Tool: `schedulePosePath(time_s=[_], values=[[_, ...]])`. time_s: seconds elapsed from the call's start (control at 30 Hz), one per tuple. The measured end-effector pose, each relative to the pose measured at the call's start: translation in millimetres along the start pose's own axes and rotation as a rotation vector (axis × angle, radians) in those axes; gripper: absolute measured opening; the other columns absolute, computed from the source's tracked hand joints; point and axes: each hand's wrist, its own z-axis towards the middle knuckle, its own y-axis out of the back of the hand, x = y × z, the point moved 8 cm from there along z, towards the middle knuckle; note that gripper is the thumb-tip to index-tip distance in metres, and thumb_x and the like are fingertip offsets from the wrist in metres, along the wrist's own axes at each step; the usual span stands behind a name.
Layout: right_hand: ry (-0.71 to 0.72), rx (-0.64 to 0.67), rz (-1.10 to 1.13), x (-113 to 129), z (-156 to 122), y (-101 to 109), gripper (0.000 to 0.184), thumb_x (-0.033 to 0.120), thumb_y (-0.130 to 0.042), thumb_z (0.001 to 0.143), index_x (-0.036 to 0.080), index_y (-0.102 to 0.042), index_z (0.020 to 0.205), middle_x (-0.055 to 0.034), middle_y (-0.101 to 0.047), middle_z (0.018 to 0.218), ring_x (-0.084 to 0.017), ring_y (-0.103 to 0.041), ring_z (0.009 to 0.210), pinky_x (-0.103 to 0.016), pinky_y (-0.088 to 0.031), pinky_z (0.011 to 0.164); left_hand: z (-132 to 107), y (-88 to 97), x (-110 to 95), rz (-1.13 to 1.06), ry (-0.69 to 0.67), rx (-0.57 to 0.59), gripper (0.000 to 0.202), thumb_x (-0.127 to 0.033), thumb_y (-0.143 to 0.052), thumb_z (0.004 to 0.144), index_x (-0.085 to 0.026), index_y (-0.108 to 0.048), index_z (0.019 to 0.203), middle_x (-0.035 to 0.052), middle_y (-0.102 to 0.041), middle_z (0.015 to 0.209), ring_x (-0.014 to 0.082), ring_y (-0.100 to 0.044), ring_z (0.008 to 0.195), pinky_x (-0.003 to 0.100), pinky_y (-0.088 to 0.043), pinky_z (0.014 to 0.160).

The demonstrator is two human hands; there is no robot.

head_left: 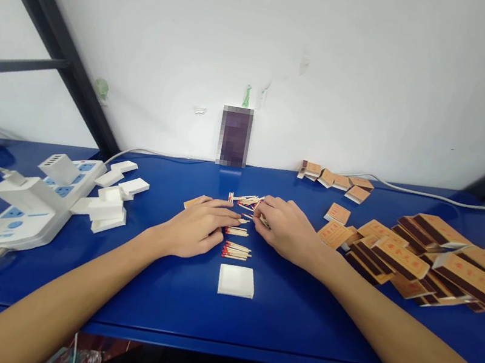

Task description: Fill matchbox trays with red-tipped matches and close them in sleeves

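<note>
Your forearms [68,295] span the blue table [168,302] toward matches [246,199] at its middle. Your left hand [196,227] lies loosely open, seemingly holding none; your right hand [284,225] curls over some, though whether it grips any cannot be told. Work looks partway along: 2 bunches [235,251] lie aligned, heads left, while others beyond lie crossed and jumbled. 1 white tray [236,281] sits on your side of them.

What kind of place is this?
Maybe a little workshop: a blue table by a white wall has matches in the middle, piled matchbox sleeves on the right and a power strip on the left.
</note>
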Motion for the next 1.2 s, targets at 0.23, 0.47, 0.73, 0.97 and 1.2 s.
schedulePosePath(time_s=[0.23, 0.47, 0.73, 0.97, 1.2], values=[[0.026, -0.06, -0.058, 12, 11, 1, 0.026, 0.023, -0.038, 0.101, 0.014, -0.062, 0.095, -0.0089, -0.063, 0.096, -0.021, -0.051, 0.085, -0.034, -0.028, 0.072, -3, 16.3, 6, 0.015, 0.013, -0.194, 0.039, -0.013, -0.041, 0.088, -0.017, -0.065, 0.119, 0.0065, -0.061, 0.129, 0.0231, -0.052, 0.119, 0.042, -0.04, 0.102], [0.089, -0.06, -0.036, 19, 10, -3, 0.03, 0.024, -0.036, 0.102, 0.017, -0.064, 0.097, -0.0079, -0.063, 0.098, -0.02, -0.049, 0.085, -0.033, -0.027, 0.072, -3, 13.5, 18, 0.118, 0.098, -0.206, 0.032, -0.016, -0.044, 0.09, -0.018, -0.067, 0.112, 0.0066, -0.062, 0.119, 0.0236, -0.055, 0.106, 0.042, -0.043, 0.09], [0.124, -0.096, 0.084, 18, -1, 4, 0.024, 0.022, -0.044, 0.098, 0.018, -0.067, 0.103, -0.0071, -0.063, 0.099, -0.021, -0.049, 0.089, -0.033, -0.029, 0.074, -3, 14.3, 21, 0.158, 0.132, -0.193, 0.026, -0.017, -0.044, 0.09, -0.018, -0.069, 0.094, 0.0061, -0.064, 0.112, 0.0237, -0.055, 0.101, 0.042, -0.041, 0.085], [0.08, -0.123, 0.031, 7, -2, 1, 0.024, 0.012, -0.047, 0.092, 0.017, -0.068, 0.103, -0.0073, -0.064, 0.1, -0.022, -0.047, 0.089, -0.034, -0.028, 0.073, -1, 11.0, 19, 0.128, 0.102, -0.161, 0.024, -0.016, -0.045, 0.089, -0.018, -0.069, 0.087, 0.005, -0.065, 0.109, 0.0229, -0.055, 0.101, 0.042, -0.039, 0.088], [0.068, -0.117, 0.035, 10, 1, -1, 0.018, 0.02, -0.051, 0.093, 0.019, -0.068, 0.101, -0.0067, -0.064, 0.098, -0.022, -0.048, 0.088, -0.035, -0.028, 0.074, -1, 8.0, 18, 0.124, 0.098, -0.139, 0.026, -0.015, -0.045, 0.089, -0.018, -0.07, 0.096, 0.005, -0.065, 0.109, 0.0224, -0.055, 0.1, 0.042, -0.039, 0.089]])
